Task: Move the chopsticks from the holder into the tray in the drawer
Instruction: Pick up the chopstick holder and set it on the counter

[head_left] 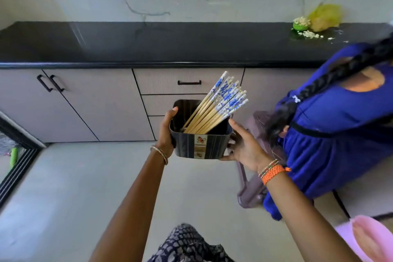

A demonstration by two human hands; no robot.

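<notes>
A dark square holder (200, 147) with a small butterfly picture on its front is held in the air in front of the cabinets. Several wooden chopsticks (214, 108) with blue-and-white patterned tops stand in it, leaning to the right. My left hand (167, 132) grips the holder's left wall, thumb over the rim. My right hand (242, 144) cups its right side and bottom, thumb at the rim. The top drawer (187, 81) with a black handle is closed behind the holder. No tray is in view.
A black countertop (148, 44) runs across the back, with a green bowl (301, 25) and a yellow bag (325, 17) at its right end. A person in a blue dress (331, 134) bends over close on the right, by a purple stool (253, 176). Grey floor lies below.
</notes>
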